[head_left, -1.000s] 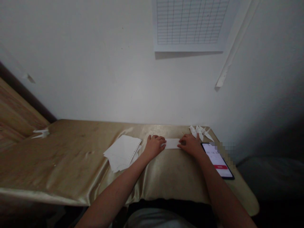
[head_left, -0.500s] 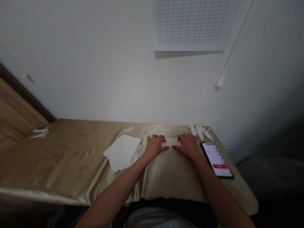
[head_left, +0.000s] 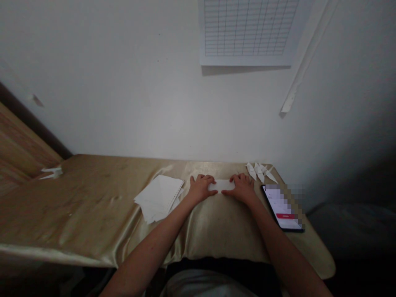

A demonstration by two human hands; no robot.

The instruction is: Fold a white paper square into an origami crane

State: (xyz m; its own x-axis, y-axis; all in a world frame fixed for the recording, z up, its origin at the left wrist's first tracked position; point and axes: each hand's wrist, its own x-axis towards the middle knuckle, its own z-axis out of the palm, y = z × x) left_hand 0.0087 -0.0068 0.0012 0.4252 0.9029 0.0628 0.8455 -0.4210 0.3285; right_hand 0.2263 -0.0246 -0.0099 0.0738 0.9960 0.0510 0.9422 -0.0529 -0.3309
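Note:
A narrow white folded strip of paper [head_left: 222, 185] lies flat on the gold satin tablecloth [head_left: 93, 206] near the wall. My left hand [head_left: 200, 188] presses on its left end, fingers bent down onto the paper. My right hand [head_left: 241, 188] presses on its right part, fingers laid along the strip. Only a short piece of paper shows between the two hands.
A loose stack of white sheets [head_left: 158, 197] lies left of my left hand. Several folded white paper cranes [head_left: 259, 172] sit at the back right corner. A phone [head_left: 282, 206] with a lit screen lies to the right. One more paper crane [head_left: 51, 172] is far left. A grid chart [head_left: 247, 31] hangs on the wall.
My right hand has slid left along the strip towards my left hand, so less paper shows between them. My left hand has stayed in place.

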